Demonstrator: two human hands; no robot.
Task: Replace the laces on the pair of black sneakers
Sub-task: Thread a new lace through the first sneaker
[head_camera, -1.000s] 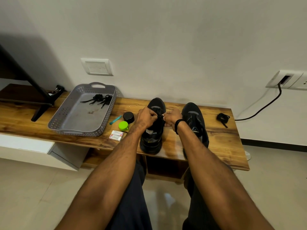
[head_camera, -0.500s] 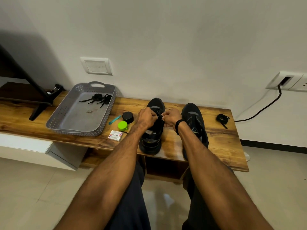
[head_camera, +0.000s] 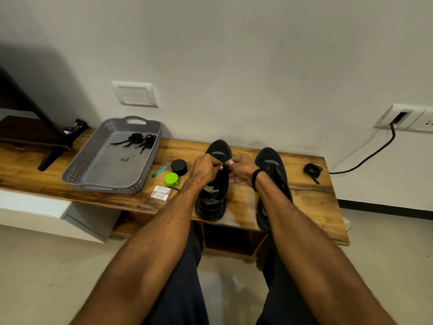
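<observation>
Sneaker (head_camera: 212, 200) marking illegible; left hand (head_camera: 206, 168), right hand (head_camera: 241, 170) seemingly pinch lace (head_camera: 225, 170).

**Soft indoor light, wide-angle bend**

Moderately bright. Broad dark shadow on the wall (head_camera: 234, 55) at 10 o'clock. Pale sheen on the floor (head_camera: 232, 282) at 6 o'clock. Bowed lines toward the edges; slightly soft throughout.

Left hand (head_camera: 206, 168) and right hand (head_camera: 241, 170) bare; forearms (head_camera: 150, 249) bare to frame edge. Right wrist: narrow black band (head_camera: 255, 179). Legs: dark navy trousers (head_camera: 180, 289), plain fabric.
</observation>
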